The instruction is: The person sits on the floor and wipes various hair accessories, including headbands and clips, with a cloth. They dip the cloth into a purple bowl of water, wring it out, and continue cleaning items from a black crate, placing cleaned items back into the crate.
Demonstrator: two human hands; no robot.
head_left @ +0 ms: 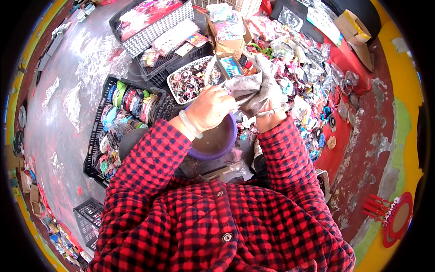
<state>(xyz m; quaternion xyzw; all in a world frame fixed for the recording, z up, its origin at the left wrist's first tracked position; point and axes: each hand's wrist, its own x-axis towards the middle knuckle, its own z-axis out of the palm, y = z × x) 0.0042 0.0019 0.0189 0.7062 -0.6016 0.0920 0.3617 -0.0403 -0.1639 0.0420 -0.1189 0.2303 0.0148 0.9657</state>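
Note:
Both my hands are raised over a purple basin (234,131) of murky water. My left hand (212,105), with a pale bangle at the wrist, is closed on a pale curved band (210,70) that sticks up past its fingers. The band's exact kind is unclear. A grey cloth (247,88) hangs in folds from my right hand (272,108). That hand's fingers are mostly hidden by the cloth, which it grips close beside my left fingers. Beyond the left hand stands a white basket (170,80) full of small hair ties and trinkets.
A black crate (94,136) of headbands and ribbons stands at left. Farther off are another crate (154,28) with packets and a cardboard box (231,46). Heaped accessories (303,81) cover a red cloth (346,131) at right. A round red ornament (398,220) lies at lower right.

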